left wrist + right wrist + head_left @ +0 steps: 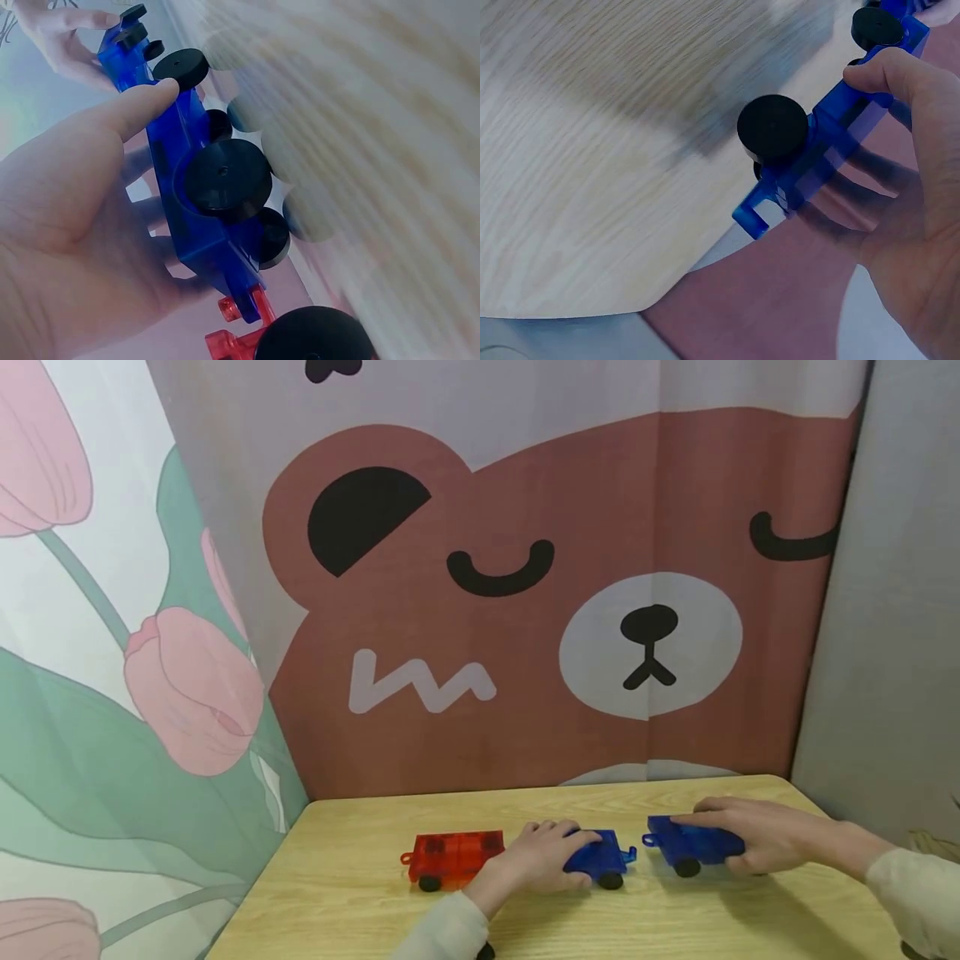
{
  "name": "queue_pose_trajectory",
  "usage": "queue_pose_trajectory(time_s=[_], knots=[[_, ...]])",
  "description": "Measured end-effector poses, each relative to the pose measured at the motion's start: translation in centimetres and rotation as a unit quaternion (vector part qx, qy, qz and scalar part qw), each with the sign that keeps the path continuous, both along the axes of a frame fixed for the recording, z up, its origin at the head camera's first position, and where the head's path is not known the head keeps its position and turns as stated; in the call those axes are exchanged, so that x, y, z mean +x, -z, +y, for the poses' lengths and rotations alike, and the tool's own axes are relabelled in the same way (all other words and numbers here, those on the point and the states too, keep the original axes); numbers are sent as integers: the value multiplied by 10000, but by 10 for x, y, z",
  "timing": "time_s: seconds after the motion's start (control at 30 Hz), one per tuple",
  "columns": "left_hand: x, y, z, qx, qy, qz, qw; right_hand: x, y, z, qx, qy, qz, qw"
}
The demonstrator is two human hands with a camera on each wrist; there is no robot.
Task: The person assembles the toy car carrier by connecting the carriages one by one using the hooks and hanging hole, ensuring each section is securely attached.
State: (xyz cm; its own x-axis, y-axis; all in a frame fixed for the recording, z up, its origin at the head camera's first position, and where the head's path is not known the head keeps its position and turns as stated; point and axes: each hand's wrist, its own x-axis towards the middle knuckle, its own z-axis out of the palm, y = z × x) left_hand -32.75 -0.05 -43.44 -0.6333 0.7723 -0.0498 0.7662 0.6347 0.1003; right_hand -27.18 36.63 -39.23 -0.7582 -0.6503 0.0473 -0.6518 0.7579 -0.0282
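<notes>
A translucent blue toy wagon with black wheels stands on the table, gripped from above by my left hand. Its thumb lies along one side, the fingers behind the other. A red toy wagon is just left of it; in the left wrist view, the red coupling meets the blue wagon's rear end. My right hand holds a second blue wagon between thumb and fingers, tilted slightly. That wagon's ring faces the first one's hook, with a small gap between them.
The pale wooden table ends at a back edge against a curtain printed with a bear. Black wheels peek in at the bottom edge of the head view. A tulip-patterned cloth hangs on the left, a grey panel on the right.
</notes>
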Motion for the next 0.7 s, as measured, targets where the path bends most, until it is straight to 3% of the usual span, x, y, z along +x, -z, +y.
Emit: queue_pose_trajectory(time_s=[0.17,0.7], knots=[[0,-1,-1,-11,2,-54,10000,-2,-5,-14,68,56,-398,9992],[-5,5,0,-47,11,-49,10000,-4,5,-22,189,417,-742,9962]])
